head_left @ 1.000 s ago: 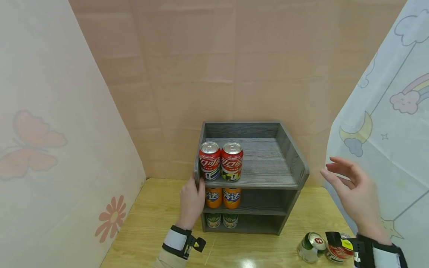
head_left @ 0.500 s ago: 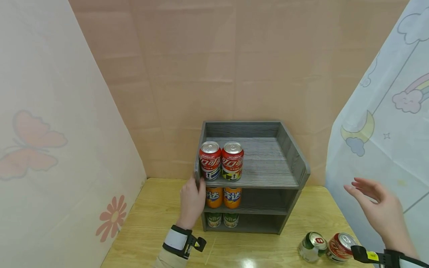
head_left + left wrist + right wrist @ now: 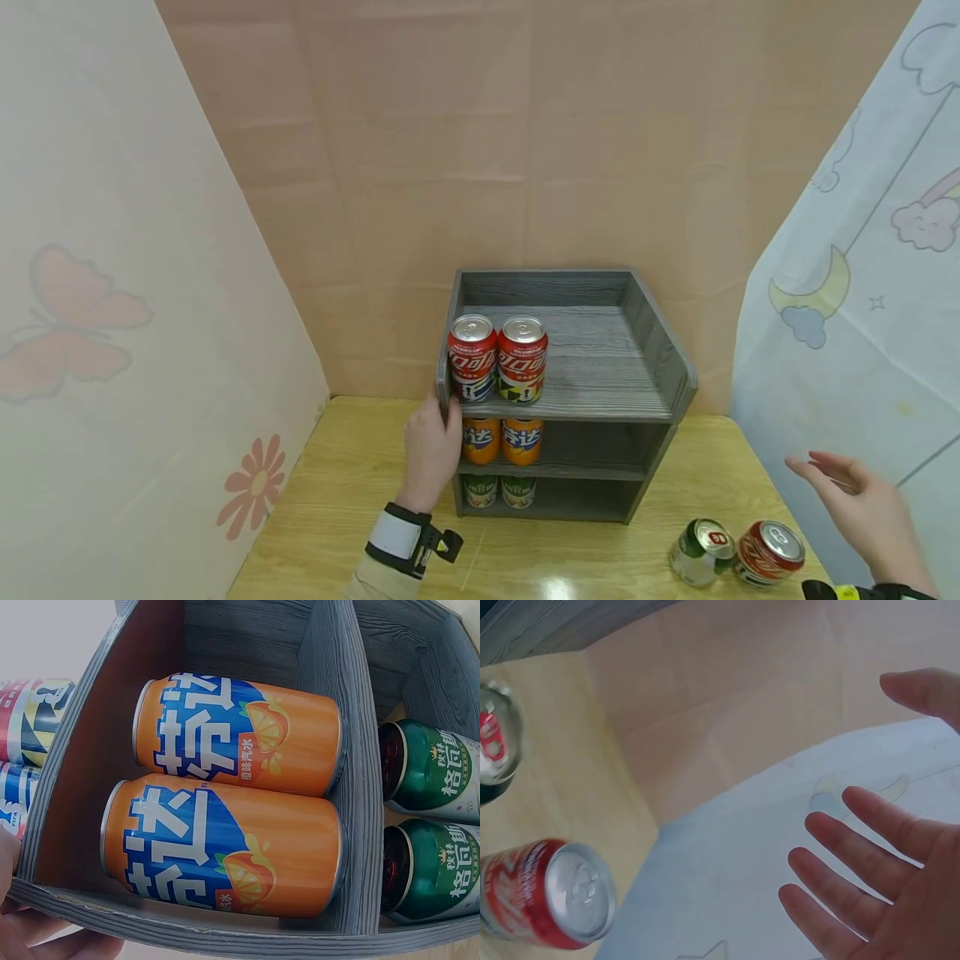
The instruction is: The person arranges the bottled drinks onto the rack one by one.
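Observation:
My left hand grips the left edge of a grey wooden three-tier shelf just below its top board; in the left wrist view its fingers reach round the side panel. Two red cola cans stand upright at the left of the top tier. Below them, two orange soda cans share the middle tier, and two green drink cans the bottom one. Off to the right my right hand is in the air, fingers spread, holding nothing. Nearest it is a loose red cola can, beside a green-and-white can.
The shelf stands on a light wooden table. Behind it rises a tan backdrop, with pale printed panels at the left and right.
My right hand has moved right and down, away from the shelf, uncovering the loose red can. The left hand stays on the shelf's edge.

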Tool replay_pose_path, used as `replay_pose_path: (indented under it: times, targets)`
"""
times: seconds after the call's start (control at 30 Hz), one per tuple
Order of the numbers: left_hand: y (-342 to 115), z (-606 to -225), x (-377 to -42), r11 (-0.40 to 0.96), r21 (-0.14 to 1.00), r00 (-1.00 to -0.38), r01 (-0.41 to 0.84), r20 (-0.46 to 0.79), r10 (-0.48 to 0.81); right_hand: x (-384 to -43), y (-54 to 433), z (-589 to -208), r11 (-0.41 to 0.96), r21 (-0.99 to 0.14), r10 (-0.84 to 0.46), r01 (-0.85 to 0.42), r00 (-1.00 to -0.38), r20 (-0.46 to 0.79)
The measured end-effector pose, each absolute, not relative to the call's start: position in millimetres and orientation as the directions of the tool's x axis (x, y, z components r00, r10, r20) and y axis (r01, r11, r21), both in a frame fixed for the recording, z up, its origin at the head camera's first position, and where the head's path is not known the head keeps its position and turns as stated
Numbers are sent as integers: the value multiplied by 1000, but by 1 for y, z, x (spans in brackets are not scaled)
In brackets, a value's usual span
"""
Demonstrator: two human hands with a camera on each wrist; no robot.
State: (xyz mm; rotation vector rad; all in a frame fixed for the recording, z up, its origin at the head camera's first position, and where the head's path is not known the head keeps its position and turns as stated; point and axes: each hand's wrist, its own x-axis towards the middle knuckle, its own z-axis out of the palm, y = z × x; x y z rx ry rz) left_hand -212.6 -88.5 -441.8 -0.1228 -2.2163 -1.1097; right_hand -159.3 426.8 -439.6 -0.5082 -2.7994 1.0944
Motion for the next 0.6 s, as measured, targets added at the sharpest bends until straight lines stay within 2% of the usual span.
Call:
replay_pose_path:
  times: [0.2, 0.4, 0.6]
  targets:
    - [-88, -442, -213, 638, 687, -791, 347, 580, -195, -158, 441, -466, 659, -630, 379, 412, -905, -196]
    - [-88, -441, -212, 637, 690, -790, 344, 579, -200, -156, 451, -493, 633, -595, 404, 495, -867, -292]
    - [-88, -441, -211, 640, 687, -787, 344, 583, -203, -152, 463, -517, 689, -584, 250, 429, -897, -364]
